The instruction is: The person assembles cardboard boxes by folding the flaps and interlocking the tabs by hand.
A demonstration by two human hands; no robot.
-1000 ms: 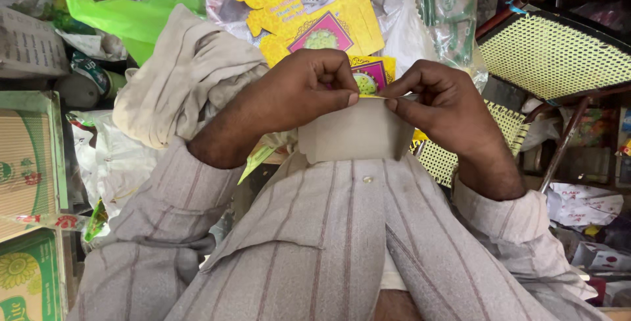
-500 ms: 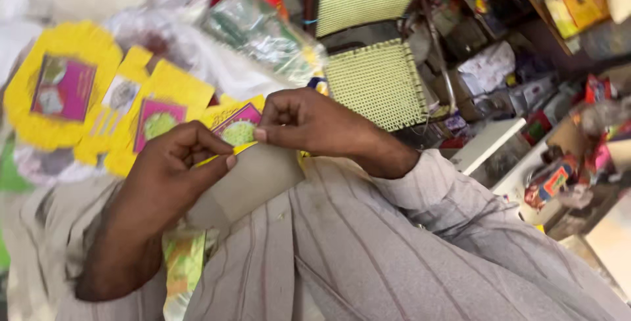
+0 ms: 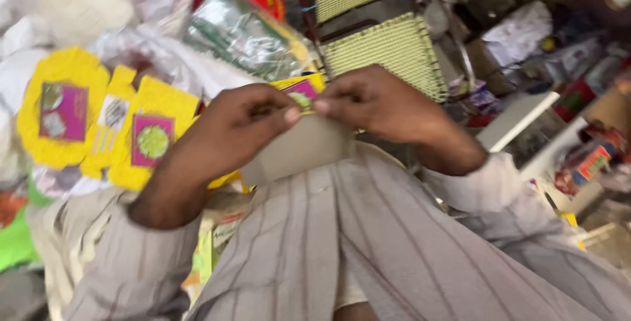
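- Pretty blurry shot, and the yellow card (image 3: 303, 91) is mostly hidden behind the grey cardboard piece (image 3: 299, 150) at frame centre.
- Left hand (image 3: 233, 130) and right hand (image 3: 378, 101) meet fingertip to fingertip, each grip pinching the cardboard's top edge.
- Both wrists bent inward over the striped lap.

Grey-beige striped long sleeves (image 3: 125, 262) and matching garment.
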